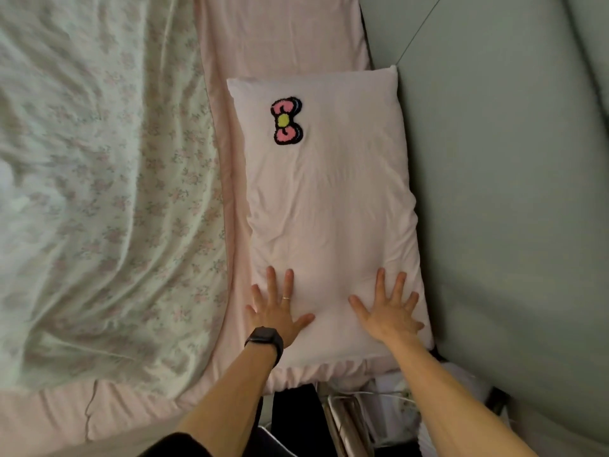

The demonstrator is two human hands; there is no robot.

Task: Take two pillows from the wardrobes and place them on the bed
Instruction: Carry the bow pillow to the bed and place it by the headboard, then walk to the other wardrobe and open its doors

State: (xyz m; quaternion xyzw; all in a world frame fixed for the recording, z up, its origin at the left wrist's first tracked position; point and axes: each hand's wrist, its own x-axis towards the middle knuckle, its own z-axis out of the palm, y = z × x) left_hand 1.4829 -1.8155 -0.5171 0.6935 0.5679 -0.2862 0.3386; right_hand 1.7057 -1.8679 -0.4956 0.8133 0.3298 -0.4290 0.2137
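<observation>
Palms down, fingers spread, we are pressing left hand (276,312) and right hand (389,311) flat on the pink pillow (329,206), gripping nothing; its bow patch (286,121) bears no writing.

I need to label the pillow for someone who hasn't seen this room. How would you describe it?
Find the bed's pink sheet beside the grey-green headboard. The pale pink pillow lies there under both flat hands. Its fuzzy pink bow patch with a yellow centre marks it.

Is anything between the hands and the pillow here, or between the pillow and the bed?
Nothing visible. Both the left hand and the right hand lie flat with spread fingers on the pillow's near end. The pillow already lies on the pink sheet, beside the headboard.
</observation>
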